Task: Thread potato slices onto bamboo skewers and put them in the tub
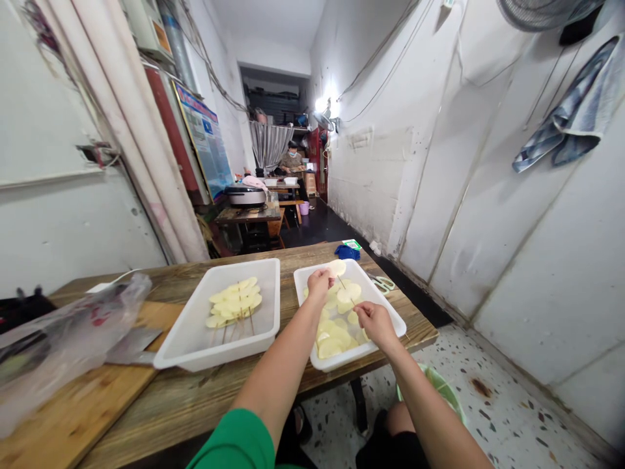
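One skewer point(341, 282) in right hand point(375, 322), green QR card point(351, 244), blue poster point(204, 133) illegible

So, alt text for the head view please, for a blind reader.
Left hand holds a pale slice and right hand a thin stick over a white tray of loose slices. Left of it, another tray holds skewered slices; both stand on a wooden table.

Left tray point(266, 312) and right tray point(349, 362) are showing smooth plastic. Slices point(237, 299) are looking smooth, faintly glossy. Table point(215, 387) is displaying grained wood; bag point(114, 309) is presenting crumpled, glossy plastic; towel point(569, 127) is showing matt, woven cloth.
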Available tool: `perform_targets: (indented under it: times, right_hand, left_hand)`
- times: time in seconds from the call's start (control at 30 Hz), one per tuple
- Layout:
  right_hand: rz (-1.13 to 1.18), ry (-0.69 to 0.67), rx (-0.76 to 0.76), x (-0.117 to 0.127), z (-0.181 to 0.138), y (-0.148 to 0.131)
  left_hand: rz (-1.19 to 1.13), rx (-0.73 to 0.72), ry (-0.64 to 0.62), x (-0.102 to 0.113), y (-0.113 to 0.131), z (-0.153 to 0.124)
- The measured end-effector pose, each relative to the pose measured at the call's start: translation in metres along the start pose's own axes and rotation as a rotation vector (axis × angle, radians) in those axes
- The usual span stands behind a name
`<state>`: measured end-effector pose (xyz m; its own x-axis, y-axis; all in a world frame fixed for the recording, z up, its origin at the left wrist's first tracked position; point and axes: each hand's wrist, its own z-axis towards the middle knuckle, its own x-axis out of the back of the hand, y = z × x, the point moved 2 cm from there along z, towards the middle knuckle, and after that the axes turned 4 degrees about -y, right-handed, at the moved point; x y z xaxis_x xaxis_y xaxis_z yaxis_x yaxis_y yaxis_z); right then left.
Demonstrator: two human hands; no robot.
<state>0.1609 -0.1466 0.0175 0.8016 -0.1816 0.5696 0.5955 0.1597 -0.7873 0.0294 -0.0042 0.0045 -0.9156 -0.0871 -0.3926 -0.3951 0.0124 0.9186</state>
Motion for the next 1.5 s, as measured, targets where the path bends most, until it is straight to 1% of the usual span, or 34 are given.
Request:
perform_targets:
  times: [0.07,0.13,0.37,0.47,0.57,0.67,0.73,0.87,0.93,1.0,1.13,1.27,1.4,1.5]
  right_hand:
    - [0.000,0.003,0.027,0.000,-0.002,-0.002]
    - [0.000,0.001,0.043,0.001,-0.002,-0.002]
    - [0.016,-0.042,0.075,0.001,-0.003,-0.003]
    - [0.020,-0.045,0.064,0.001,-0.003,-0.003]
    - [0.029,-0.038,0.059,0.000,-0.003,-0.003]
    - [0.016,-0.034,0.058,0.000,-0.002,-0.002]
    - [0.007,-0.028,0.044,0.000,-0.002,-0.001]
    - [0.017,-0.012,0.033,0.000,-0.001,0.000]
    - [0.032,-0.011,0.033,0.000,-0.001,0.000]
    - [0.041,-0.016,0.030,0.000,-0.001,0.000]
    - [0.023,-0.027,0.034,0.000,-0.001,0.000]
    - [0.011,-0.027,0.065,0.000,0.000,0.001]
    - [0.021,-0.041,0.078,0.000,0.000,0.000]
    - [0.027,-0.037,0.082,0.000,0.000,-0.002]
  left_hand:
    - [-0.121,0.071,-0.004,0.000,0.003,-0.001]
    - [-0.190,0.108,-0.008,0.000,0.007,-0.002]
    - [-0.272,0.120,-0.014,-0.001,0.015,-0.004]
    - [-0.252,0.082,-0.036,-0.002,0.013,-0.003]
    - [-0.185,0.001,-0.067,-0.003,0.010,-0.001]
    - [-0.136,-0.062,-0.068,-0.004,0.008,0.000]
    - [-0.123,-0.078,-0.075,-0.005,0.007,0.000]
    - [-0.112,-0.101,-0.130,-0.008,0.008,-0.004]
    - [-0.142,-0.079,-0.133,-0.007,0.008,-0.006]
    - [-0.197,-0.022,-0.114,-0.005,0.009,-0.006]
    - [-0.292,0.119,-0.031,-0.003,0.009,-0.005]
    - [-0.370,0.227,0.043,-0.004,0.010,-0.004]
    - [-0.402,0.264,0.056,-0.005,0.011,-0.004]
    - [-0.408,0.291,0.044,-0.004,0.011,-0.004]
